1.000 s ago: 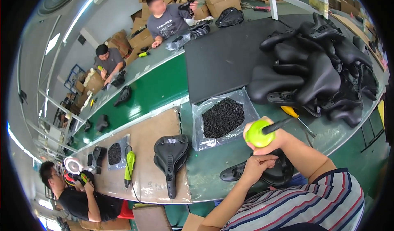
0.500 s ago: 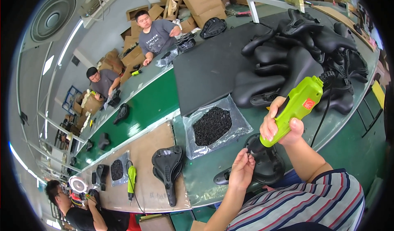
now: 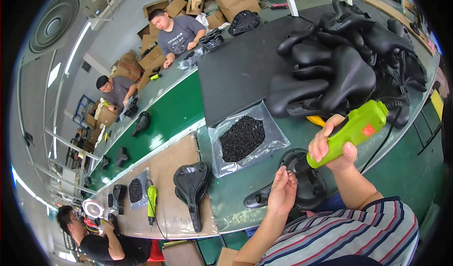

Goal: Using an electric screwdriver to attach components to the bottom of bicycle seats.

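Observation:
A lime-green electric screwdriver [image 3: 351,131] is wrapped in the fingers of my right hand [image 3: 337,148]. Its dark nose points down and left at a black bicycle saddle [image 3: 257,199], which lies underside up at the table's near edge. My left hand [image 3: 283,193] is over the saddle, fingertips pinched together close to the screwdriver's nose. Whatever small thing is between those fingertips is too tiny to make out. Just beyond the saddle lies an open clear plastic bag [image 3: 276,138] of small black pieces [image 3: 243,138].
A heap of black saddles [image 3: 349,72] fills the back right, beside a black mat [image 3: 240,77]. To the left lie another upturned saddle [image 3: 191,190] and a second green screwdriver [image 3: 151,202]. Several co-workers sit along a green belt [image 3: 174,105]. The screwdriver's cord [image 3: 382,148] trails at right.
My right hand and the screwdriver have shifted slightly right and down, the tool tilting flatter. The left hand has moved slightly right, still pinched. A co-worker across the table has lowered a hand.

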{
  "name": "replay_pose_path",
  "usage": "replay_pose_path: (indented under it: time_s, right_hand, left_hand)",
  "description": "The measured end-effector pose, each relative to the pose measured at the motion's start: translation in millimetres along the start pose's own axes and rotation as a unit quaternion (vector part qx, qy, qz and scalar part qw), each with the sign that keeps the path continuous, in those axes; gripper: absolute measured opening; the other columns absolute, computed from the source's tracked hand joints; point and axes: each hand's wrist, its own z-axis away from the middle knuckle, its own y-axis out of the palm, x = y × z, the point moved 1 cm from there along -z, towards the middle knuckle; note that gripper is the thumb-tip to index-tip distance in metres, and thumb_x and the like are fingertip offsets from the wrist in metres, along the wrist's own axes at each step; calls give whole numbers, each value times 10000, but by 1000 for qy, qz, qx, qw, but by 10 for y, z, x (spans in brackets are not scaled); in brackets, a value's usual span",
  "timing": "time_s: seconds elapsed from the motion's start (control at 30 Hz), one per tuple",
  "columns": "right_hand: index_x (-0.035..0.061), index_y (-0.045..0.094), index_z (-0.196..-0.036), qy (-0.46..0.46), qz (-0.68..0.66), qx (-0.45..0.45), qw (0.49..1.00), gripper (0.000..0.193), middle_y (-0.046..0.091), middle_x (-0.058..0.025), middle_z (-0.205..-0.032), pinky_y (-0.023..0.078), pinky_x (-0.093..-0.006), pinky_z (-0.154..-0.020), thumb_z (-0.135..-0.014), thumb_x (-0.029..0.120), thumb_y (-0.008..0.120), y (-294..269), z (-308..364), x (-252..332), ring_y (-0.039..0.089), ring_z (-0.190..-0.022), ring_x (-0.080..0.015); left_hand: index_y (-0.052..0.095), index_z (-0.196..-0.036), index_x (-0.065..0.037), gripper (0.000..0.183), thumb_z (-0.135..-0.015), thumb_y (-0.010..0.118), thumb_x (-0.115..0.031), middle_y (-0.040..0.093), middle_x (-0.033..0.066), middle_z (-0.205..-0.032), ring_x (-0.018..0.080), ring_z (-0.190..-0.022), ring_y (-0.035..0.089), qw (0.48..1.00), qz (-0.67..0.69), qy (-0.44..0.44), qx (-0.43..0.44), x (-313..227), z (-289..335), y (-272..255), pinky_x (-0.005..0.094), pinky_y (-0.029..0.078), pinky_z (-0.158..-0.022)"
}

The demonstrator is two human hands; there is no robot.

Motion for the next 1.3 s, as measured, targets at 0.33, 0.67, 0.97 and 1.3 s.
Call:
replay_pose_path:
  time_s: [0.33, 0.67, 0.97, 1.3]
  right_hand:
    - [-24, 505, -995, -59, -2, 117, 991, 446, 579, -144, -737, 473, -341, -598, -713, 247, 720, 98, 209, 115, 575, -656, -247]
    - [-27, 415, -976, 20, 168, 41, 985, 478, 504, -85, -620, 452, -314, -531, -750, 347, 609, -214, -385, 31, 533, -532, -189]
    - [-45, 449, -948, 63, 169, 73, 981, 419, 537, -108, -630, 454, -272, -505, -713, 232, 658, -160, -406, -278, 545, -524, -167]
    - [-32, 461, -922, 115, 150, 96, 977, 402, 516, -94, -648, 453, -277, -485, -703, 235, 667, -201, -500, -387, 544, -525, -161]
  left_hand:
    - [497, -1171, -14, 296, -895, 530, -117, 577, 54, -957, 111, -842, 547, 991, -77, 107, -13, 134, -68, 67, 228, 466, -786]
    - [600, -963, -2, 175, -920, 450, -81, 569, 10, -724, 70, -648, 514, 803, -581, -10, 133, -57, -74, 136, 199, 431, -610]
    - [533, -958, 3, 99, -891, 490, -57, 600, 50, -748, 95, -644, 551, 848, -516, -56, 109, -94, -138, 96, 211, 459, -599]
    - [534, -810, -38, 80, -846, 585, -88, 589, 23, -678, 62, -572, 519, 820, -554, -98, 106, -97, -85, 134, 179, 419, -532]
